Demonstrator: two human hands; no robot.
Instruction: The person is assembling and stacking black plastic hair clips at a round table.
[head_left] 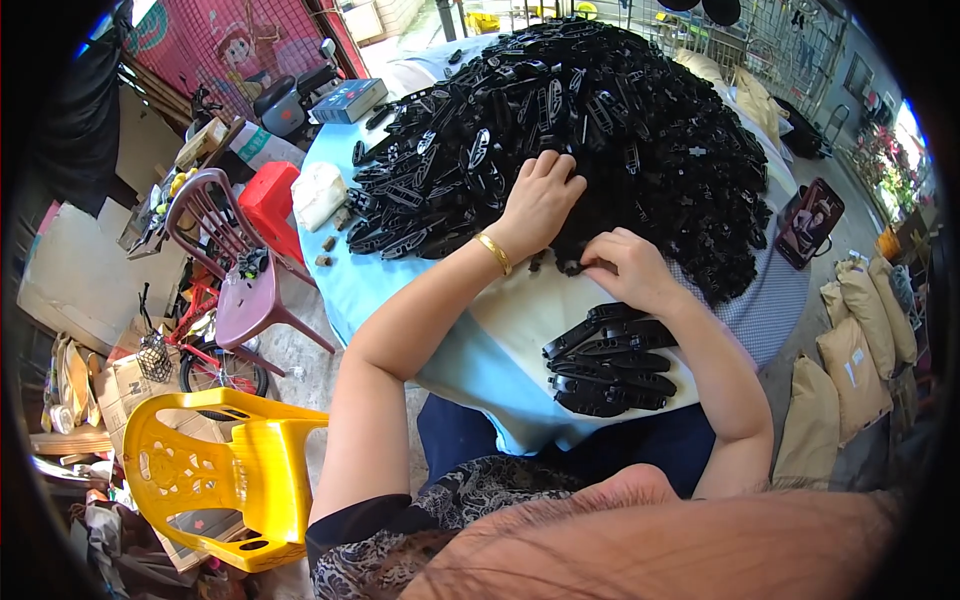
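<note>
Sorting step, by my read: left hand [540, 200] lies flat, fingers apart, on the black parts heap [600, 110]; right hand [625, 265] pinches 1 small piece at the heap's 6 o'clock edge, sorted stack [610, 365] below; next move likely needs careful alignment.

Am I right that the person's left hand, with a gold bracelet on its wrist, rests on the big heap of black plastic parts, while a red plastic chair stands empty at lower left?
Not quite: the head view shows the empty chair at lower left is yellow, not red. The rest holds: the left hand, with the gold bracelet on its wrist, rests on the heap of black plastic parts.
</note>
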